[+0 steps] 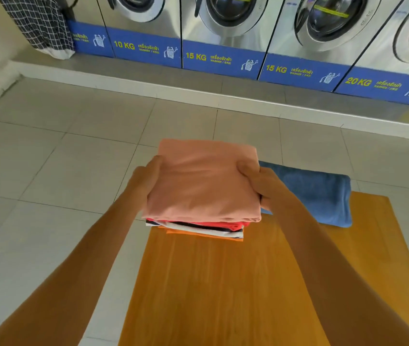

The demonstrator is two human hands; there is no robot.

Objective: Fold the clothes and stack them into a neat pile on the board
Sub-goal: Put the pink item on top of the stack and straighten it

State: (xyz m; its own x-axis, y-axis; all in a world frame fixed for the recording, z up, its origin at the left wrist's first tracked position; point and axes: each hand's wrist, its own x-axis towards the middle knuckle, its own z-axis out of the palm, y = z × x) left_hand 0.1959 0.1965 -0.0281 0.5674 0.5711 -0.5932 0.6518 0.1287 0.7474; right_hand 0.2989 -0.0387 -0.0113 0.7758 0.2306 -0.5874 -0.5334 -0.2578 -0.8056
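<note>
A stack of folded clothes (198, 221) sits at the far left end of the board (223, 283), with its far part reaching past the board's far edge. The top item is a folded pink garment (203, 181). Beneath it, the near edge shows a red layer (223, 224), a white layer with dark stripes (198, 229) and an orange layer (203, 235) at the bottom.

The left hand (146, 178) grips the left side of the pink garment. Its thumb lies on top of the fabric; the remaining fingers are hidden under or behind the stack's edge. The right hand (258, 186) grips the right side in the same way: thumb on top, fingers curled around the edge and out of sight below. The stack lies directly between the two hands, which press inward against it from either side. Whether the stack rests fully on the board or is raised slightly cannot be determined.

A folded blue towel (323, 196) lies just right of the stack, behind the right hand, across the far edge of the board. The near part of the board is bare wood, crossed by both forearms.

The board lies over a pale tiled floor (61, 171). A row of washers (223, 21) stands on a raised step at the far side. A checked cloth (41, 23) hangs at the far left.
</note>
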